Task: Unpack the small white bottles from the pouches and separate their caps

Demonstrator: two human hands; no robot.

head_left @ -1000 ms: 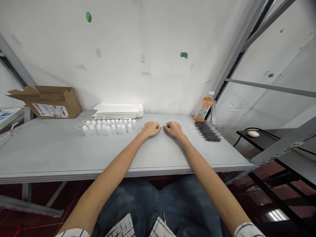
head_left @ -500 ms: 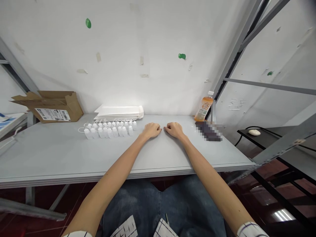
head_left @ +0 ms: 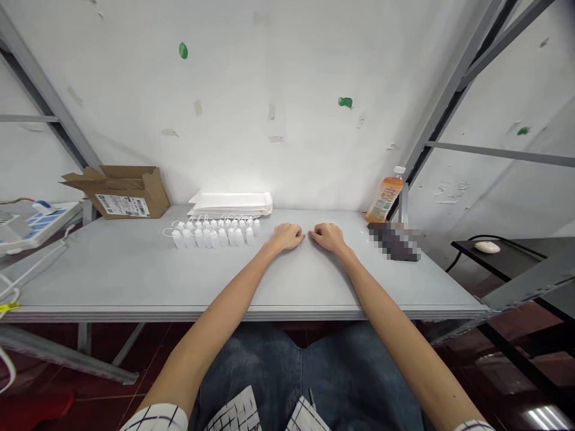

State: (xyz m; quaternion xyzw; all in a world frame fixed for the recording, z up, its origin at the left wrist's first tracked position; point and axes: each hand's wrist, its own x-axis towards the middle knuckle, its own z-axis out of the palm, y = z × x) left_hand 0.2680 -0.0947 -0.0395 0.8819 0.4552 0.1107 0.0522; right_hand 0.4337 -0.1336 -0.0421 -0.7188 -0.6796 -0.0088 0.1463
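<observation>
Side by side on the grey table, my left hand and my right hand rest as loose fists with a small gap between them. Their fingers curl downward, and I see nothing held in either one. Left of my left hand stand small white plastic bottles, several in each of two rows, with thin white loops at their tops. Behind these lies a stack of flat white packets. My right hand is nearest to a dark pixelated object lying farther right.
An opened cardboard box with a label sits at the back left. A bottle of orange drink leans at the back right, by the metal frame. A white mouse lies on a black side surface. White cables hang at the left.
The view has swung a little to the left, so everything appears shifted right and more shows at the left edge. Both hands stay in place on the table.
</observation>
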